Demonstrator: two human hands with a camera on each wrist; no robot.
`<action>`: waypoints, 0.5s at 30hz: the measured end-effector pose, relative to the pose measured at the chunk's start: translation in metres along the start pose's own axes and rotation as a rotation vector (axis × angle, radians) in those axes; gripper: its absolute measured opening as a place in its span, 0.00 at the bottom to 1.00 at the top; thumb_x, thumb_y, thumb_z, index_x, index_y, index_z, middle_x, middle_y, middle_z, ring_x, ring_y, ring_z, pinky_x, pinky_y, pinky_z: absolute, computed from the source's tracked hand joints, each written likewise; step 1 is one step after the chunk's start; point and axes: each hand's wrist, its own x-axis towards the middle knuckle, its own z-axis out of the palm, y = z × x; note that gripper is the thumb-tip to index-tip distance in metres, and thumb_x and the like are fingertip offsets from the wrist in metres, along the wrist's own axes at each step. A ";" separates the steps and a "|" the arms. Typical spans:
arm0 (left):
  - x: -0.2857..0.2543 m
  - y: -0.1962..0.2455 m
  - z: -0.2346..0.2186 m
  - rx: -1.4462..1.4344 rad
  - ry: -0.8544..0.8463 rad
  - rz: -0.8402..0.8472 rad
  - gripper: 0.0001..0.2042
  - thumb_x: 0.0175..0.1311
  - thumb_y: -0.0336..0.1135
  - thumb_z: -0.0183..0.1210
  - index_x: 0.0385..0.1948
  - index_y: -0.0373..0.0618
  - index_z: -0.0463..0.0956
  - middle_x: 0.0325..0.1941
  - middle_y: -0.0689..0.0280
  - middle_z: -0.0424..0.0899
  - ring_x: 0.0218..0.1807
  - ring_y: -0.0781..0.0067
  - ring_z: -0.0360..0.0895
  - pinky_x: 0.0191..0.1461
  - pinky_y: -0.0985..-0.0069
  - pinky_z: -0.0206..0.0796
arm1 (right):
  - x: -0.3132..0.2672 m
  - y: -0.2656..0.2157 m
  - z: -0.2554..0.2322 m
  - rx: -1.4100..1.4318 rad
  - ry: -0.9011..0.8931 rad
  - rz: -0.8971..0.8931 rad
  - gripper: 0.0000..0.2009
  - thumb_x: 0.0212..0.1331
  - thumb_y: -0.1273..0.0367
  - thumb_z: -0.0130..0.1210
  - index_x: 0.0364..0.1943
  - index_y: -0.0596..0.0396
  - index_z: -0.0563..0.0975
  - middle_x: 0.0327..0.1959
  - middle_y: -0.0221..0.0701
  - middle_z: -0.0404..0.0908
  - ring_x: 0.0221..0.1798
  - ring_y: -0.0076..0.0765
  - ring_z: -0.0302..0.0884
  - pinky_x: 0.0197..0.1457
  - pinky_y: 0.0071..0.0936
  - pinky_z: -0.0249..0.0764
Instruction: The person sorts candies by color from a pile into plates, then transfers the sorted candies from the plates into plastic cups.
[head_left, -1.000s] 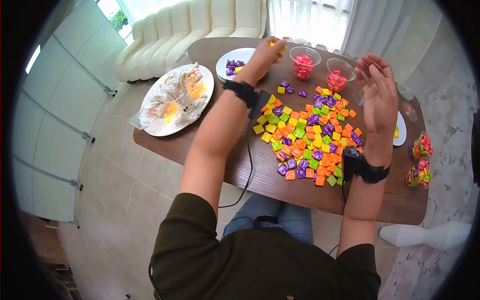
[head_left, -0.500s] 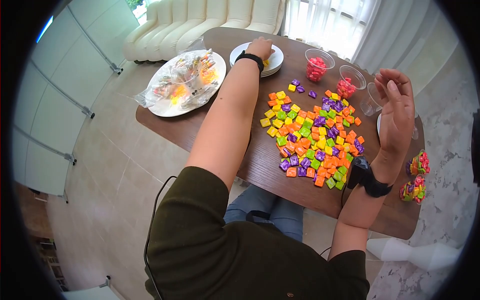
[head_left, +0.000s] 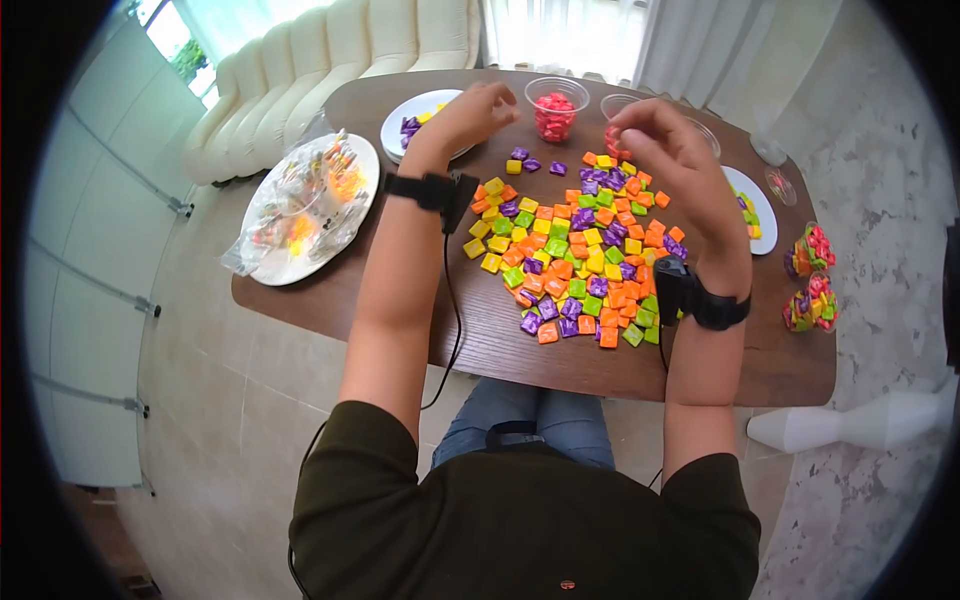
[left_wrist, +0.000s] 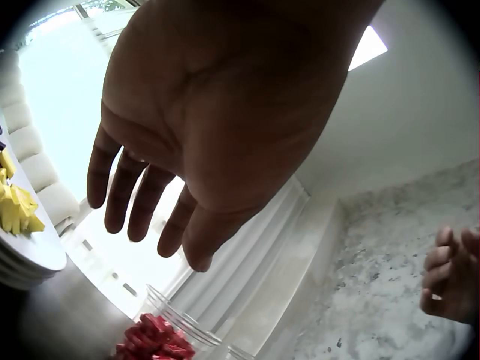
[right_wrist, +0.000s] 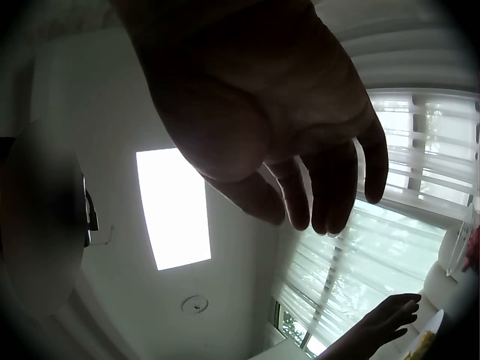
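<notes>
The left hand [head_left: 478,115] is raised between the plate stack [head_left: 392,128] and a cup of red candies [head_left: 554,112]. In the left wrist view the left hand [left_wrist: 202,120] has relaxed, spread fingers and nothing in them; yellow candies [left_wrist: 18,210] lie on the top plate. The right hand [head_left: 680,165] hovers over the far right of the loose wrapped candies [head_left: 558,247], partly covering a second cup of red candies. In the right wrist view the right hand [right_wrist: 262,112] hangs with loosely bent, empty fingers.
A large oval plate [head_left: 285,268] with plastic-wrapped items stands at the left. A small plate [head_left: 762,215] with green and yellow candies is at the right, near two filled cups [head_left: 812,305] at the table's right edge. A cream sofa [head_left: 340,45] stands behind.
The left hand has come away from the plate stack towards the red candy cup. The right hand has moved inward over the table, its fingers now bent forward. The head view has shifted.
</notes>
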 end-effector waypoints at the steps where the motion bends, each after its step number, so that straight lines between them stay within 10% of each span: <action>1: -0.009 0.013 0.004 -0.073 -0.088 0.009 0.15 0.60 0.41 0.56 0.44 0.43 0.73 0.40 0.56 0.78 0.46 0.63 0.75 0.49 0.72 0.67 | 0.000 0.003 0.001 -0.086 -0.049 0.019 0.08 0.59 0.68 0.51 0.40 0.57 0.73 0.36 0.27 0.76 0.41 0.23 0.73 0.47 0.22 0.68; 5: -0.031 0.050 0.024 -0.110 -0.397 0.115 0.14 0.56 0.35 0.58 0.44 0.42 0.73 0.38 0.57 0.79 0.41 0.62 0.76 0.44 0.71 0.67 | 0.001 0.023 0.001 -0.437 -0.321 0.103 0.09 0.57 0.70 0.52 0.39 0.58 0.71 0.35 0.31 0.76 0.38 0.26 0.74 0.42 0.25 0.71; 15: -0.030 0.065 0.075 0.055 -0.562 0.266 0.21 0.48 0.35 0.65 0.45 0.42 0.72 0.41 0.56 0.77 0.46 0.59 0.74 0.48 0.68 0.67 | -0.006 0.094 0.004 -0.845 -0.563 0.402 0.24 0.44 0.72 0.62 0.50 0.53 0.71 0.45 0.41 0.71 0.50 0.44 0.69 0.52 0.34 0.68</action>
